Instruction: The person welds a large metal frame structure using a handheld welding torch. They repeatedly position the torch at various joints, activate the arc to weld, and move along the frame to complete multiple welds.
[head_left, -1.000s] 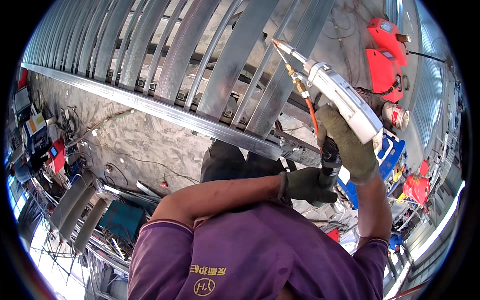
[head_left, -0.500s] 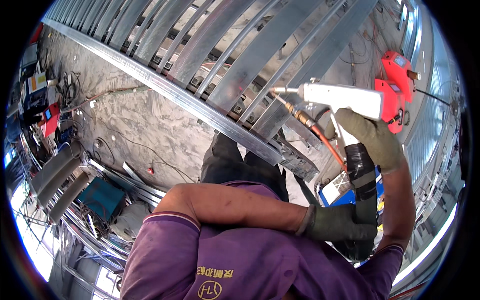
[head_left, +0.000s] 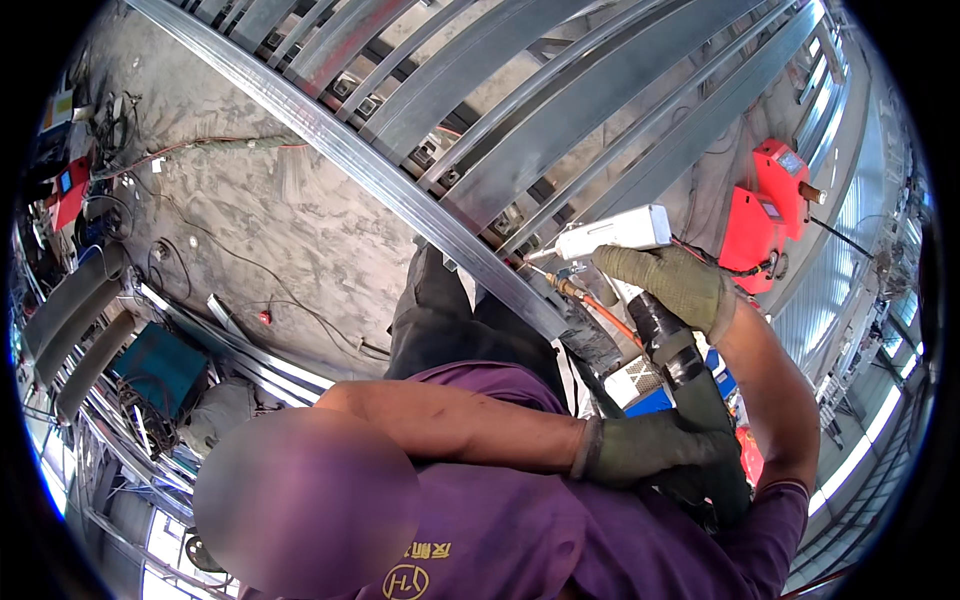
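**Welding gun at the steel frame**

The gloved right hand (head_left: 672,285) wraps closed around the white welding gun (head_left: 612,233), its nozzle touching the grey metal frame (head_left: 400,190). The gloved left hand (head_left: 650,447) grips the black hose (head_left: 690,385) below it.

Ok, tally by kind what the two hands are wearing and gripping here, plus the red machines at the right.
Green work gloves: 2, on the left hand and the right hand
White welding gun: 1, in the right hand
Black cable hose: 1, gripped by the left hand
Red machines: 2, apparently
Total: 6
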